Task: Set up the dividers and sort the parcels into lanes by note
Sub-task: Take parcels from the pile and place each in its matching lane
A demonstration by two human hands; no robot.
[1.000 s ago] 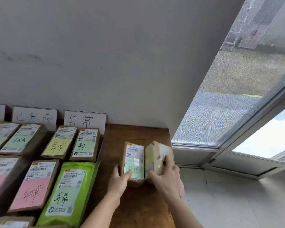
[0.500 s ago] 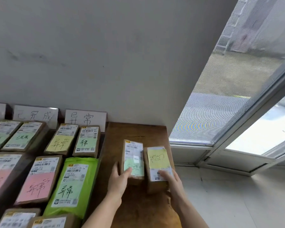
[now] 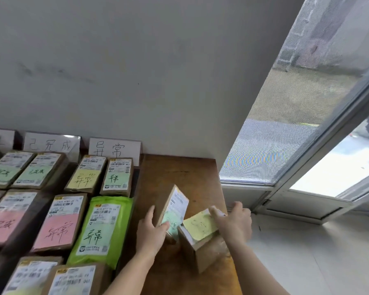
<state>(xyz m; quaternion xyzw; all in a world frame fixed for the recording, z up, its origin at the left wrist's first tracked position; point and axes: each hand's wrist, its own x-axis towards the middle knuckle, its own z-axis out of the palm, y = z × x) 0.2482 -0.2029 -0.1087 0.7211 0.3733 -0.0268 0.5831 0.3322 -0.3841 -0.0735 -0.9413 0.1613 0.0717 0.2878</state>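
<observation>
Left hand (image 3: 149, 233) gripped the brown cardboard parcel with a pale green note (image 3: 176, 207), thumb across the note face and fingers behind it. Half a second earlier this parcel lay flat; now it was tipped up on one long edge. Right hand (image 3: 234, 224) was curled over the far end of the brown cardboard parcel with a yellow note (image 3: 200, 235), which had been swung round crosswise and lifted at a tilt. Both parcels sat near the right edge of the brown wooden worktop (image 3: 179, 171), touching each other and well apart from the filled lanes on the left side below the white handwritten sign card (image 3: 114, 148). The writing on both notes was too blurred to read. They were probably the last unsorted pair, picked up for placing in lanes.
</observation>
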